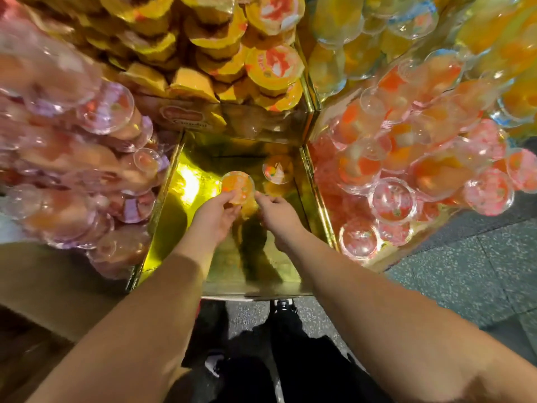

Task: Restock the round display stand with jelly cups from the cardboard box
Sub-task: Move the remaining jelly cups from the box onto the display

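A gold-lined compartment (174, 234) of the display stand opens right below me, nearly bare inside. My left hand (215, 213) grips an orange jelly cup (236, 183) by its near rim, low over the compartment floor. My right hand (276, 213) is beside it with its fingers reaching toward the cup's right edge; whether it holds anything is hidden. A second jelly cup (277, 169) lies against the back right of the compartment. The cardboard box (52, 289) shows as a brown flap at the lower left.
Neighbouring compartments are heaped with cups: pink and purple ones (87, 170) on the left, yellow ones (232, 53) behind, orange and pink ones (406, 170) on the right. A speckled floor (465, 271) lies to the right, and my legs and shoes (283, 306) stand below the stand's front edge.
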Demonstrator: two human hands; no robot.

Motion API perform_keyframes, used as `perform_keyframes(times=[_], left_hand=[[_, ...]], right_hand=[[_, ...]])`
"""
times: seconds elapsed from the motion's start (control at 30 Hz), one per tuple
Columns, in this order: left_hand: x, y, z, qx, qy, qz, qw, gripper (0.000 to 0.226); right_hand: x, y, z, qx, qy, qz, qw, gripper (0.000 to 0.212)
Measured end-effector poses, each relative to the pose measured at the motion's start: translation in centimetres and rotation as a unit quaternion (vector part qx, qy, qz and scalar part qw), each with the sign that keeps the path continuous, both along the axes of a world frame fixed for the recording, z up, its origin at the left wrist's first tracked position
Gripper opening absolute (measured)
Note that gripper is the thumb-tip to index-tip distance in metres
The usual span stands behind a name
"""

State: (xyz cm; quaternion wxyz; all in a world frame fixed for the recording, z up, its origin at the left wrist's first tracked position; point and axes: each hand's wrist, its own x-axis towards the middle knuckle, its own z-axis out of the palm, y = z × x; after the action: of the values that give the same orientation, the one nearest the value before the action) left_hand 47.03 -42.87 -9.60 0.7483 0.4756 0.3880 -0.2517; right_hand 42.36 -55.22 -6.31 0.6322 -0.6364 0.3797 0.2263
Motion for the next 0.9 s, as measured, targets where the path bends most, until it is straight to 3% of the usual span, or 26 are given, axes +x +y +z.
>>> perform_keyframes(times=[0.17, 0.3, 0.43, 0.57, 0.7, 0.9], left_hand=[[1.9, -1.4, -0.9, 0.023, 0.001, -0.036, 0.999, 0.013], [2.9, -2.0, -1.8, 0.018, 0.010, -0.050, 0.999, 0.006], [3.7, -2.0, -2.4, 0.029, 0.004, -0.063, 0.998, 0.015], [4.2, -1.5, -2.6, 0.069, -0.005, -0.107, 0.992, 0.039], [4.0, -1.2, -2.6, 0.099, -0.014, -0.175, 0.979, 0.028], [3.4, -0.4, -2.1, 0.137, -0.017, -0.203, 0.970, 0.079]], right_hand=[[2.4, 0.3, -2.9, 0.085, 0.012, -0.091, 0.992, 0.052], [3.4, 0.5, -4.2, 0.058, 0.019, -0.152, 0.986, 0.062], [3.9, -0.1, -5.3, 0.061, 0.027, -0.199, 0.978, 0.049], [4.3, -0.2, -5.3, 0.067, 0.022, -0.203, 0.977, 0.039], [4.1, -0.4, -5.0, 0.064, 0.022, -0.199, 0.978, 0.038], [3.3, -0.8, -3.7, 0.019, 0.057, -0.142, 0.988, 0.050]])
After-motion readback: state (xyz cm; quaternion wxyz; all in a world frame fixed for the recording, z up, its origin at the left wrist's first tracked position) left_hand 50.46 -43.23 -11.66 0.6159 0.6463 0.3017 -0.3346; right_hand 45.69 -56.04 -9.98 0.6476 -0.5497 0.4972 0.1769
